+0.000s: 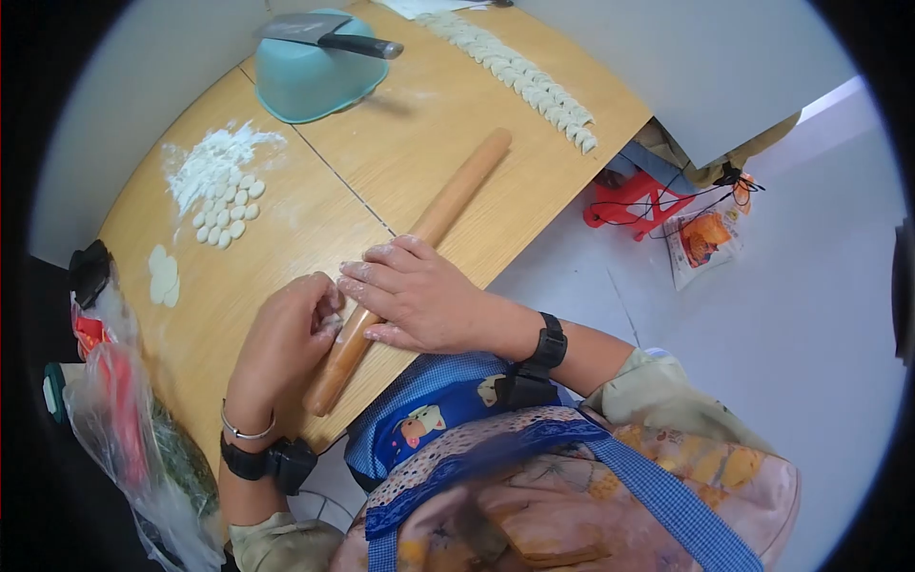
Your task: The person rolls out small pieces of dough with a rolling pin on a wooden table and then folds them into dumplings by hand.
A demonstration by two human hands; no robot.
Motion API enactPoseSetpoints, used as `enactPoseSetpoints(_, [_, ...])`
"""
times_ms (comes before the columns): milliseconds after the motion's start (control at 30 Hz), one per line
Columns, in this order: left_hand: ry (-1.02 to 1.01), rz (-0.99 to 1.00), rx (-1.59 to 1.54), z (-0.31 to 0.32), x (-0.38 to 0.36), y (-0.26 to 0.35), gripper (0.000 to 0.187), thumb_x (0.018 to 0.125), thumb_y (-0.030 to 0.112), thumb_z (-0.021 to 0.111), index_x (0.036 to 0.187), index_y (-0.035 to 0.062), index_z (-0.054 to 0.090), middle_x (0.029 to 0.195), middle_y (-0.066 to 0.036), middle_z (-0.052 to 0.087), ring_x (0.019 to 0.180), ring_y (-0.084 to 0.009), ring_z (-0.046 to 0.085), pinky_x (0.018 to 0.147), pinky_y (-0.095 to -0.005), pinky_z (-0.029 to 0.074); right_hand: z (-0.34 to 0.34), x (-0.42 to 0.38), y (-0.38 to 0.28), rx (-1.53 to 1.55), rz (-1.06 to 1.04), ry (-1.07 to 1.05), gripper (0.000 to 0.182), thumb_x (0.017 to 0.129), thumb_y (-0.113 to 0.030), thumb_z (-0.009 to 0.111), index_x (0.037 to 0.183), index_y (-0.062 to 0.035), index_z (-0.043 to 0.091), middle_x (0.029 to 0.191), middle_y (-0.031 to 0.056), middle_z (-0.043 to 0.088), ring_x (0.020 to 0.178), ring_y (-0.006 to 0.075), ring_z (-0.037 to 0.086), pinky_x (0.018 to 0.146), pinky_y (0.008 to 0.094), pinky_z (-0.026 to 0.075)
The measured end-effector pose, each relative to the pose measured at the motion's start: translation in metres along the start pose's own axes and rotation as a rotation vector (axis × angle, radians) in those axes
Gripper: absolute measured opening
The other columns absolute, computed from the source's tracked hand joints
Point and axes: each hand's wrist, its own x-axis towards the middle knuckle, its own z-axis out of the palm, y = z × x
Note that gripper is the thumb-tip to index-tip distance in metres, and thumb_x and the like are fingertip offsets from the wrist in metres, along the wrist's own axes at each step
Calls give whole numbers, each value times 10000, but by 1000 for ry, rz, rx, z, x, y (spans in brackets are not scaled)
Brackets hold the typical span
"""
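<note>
One rolling pin (462,186) lies slantwise on the bench (429,133), the right hand (405,291) laid flat and unclenched across it; the left hand (286,329) curls just beside, whether grasping anything I cannot tell. Beyond are small dough pieces (224,213) by loose flour (214,157), a teal bowl (305,88) under a cleaver (310,31), and dumplings (519,76).

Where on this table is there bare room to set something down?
Mostly bare tabletop lies between the turquoise bowl, the rolling pin and the folded dumplings; another patch lies between the flat dough rounds and the left hand. It is crowded where small dough pieces sit beside the flour, and around the pin, where the right hand rests.
</note>
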Motion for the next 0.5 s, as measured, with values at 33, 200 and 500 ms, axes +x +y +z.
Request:
enactPoseSetpoints(33, [-13, -54, -92, 1, 0, 0, 155, 801, -12, 691, 943, -10, 628, 779, -90, 595, 698, -178, 595, 646, -315, 489, 0, 0, 0, -2, 3, 0, 575, 940, -411, 632, 1374, -35, 597, 1402, 120, 588, 1260, 288, 525, 1096, 456, 359])
enactPoseSetpoints(200, [75, -180, -198, 3, -1, -1, 92, 827, -10, 682, 909, -19, 642, 747, -75, 615, 684, -159, 599, 652, -310, 506, 1, 3, 2, 9, -6, -27, 565, 947, -409, 630, 1364, -29, 600, 1413, 128, 582, 1289, 299, 519, 1106, 460, 357])
enactPoseSetpoints(500, [76, -70, -139, -9, 3, -8, 196, 959, 134, 580, 898, -47, 625, 807, -225, 634, 765, -394, 605, 723, -449, 493, 5, 39, 2, -65, 31, -53, 540, 968, -375, 596, 1339, 17, 606, 1424, 193, 587, 1363, 343, 509, 1126, 512, 379])
